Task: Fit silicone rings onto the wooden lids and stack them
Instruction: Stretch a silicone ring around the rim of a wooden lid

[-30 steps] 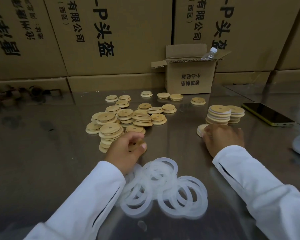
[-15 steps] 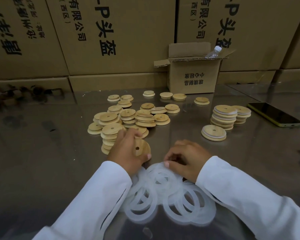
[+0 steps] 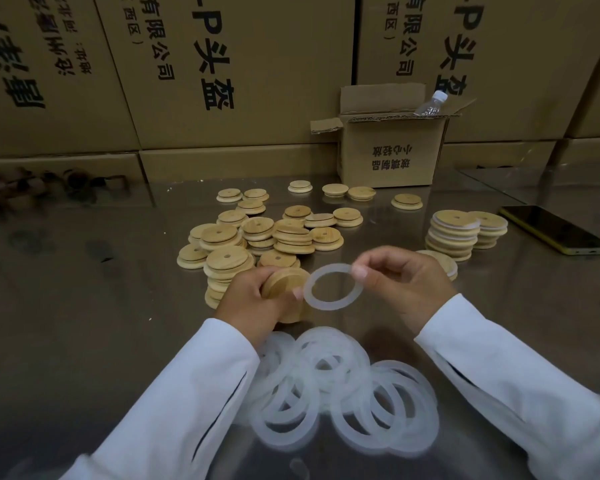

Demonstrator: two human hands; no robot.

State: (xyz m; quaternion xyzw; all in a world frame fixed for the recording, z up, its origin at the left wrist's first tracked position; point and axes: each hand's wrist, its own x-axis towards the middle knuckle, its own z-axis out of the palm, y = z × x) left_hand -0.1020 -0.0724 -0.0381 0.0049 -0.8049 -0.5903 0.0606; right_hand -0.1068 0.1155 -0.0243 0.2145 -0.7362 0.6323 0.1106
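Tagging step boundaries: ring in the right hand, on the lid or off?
Off. Right hand pinches the silicone ring beside the wooden lid gripped by the left hand; nothing fills its opening.

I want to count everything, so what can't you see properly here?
Head view: round wooden lid, partly covered by the gripping left hand.
Head view: clear plastic bottle, body hidden inside the small open cardboard box.
Head view: flat wooden lid lying behind the right hand, which pinches a white silicone ring.

Dim, warm light; the steel table shows soft glare, and edges bow with wide-angle distortion.
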